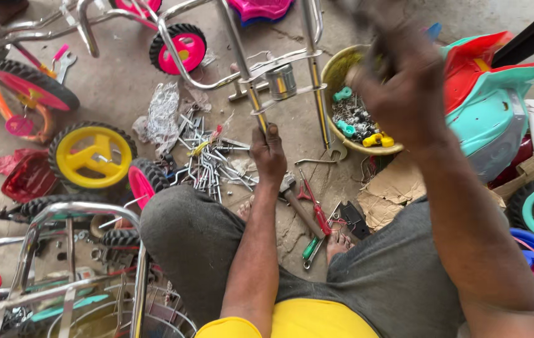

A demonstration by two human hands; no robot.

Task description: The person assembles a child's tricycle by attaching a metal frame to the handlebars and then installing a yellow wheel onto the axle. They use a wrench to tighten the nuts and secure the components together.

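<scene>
Gripping a chrome tricycle frame (261, 69) at the centre of the frame.
Your left hand (269, 153) is clamped around the frame's upright tube just below its bracket and small metal cylinder (281, 81). Your right hand (398, 81) hangs blurred at upper right, over the yellow bowl (333, 75) of small parts; you cannot tell whether its fingers are apart or together. Loose metal rods (207, 156) lie on the floor left of centre, beside a yellow wheel (92, 155).
</scene>
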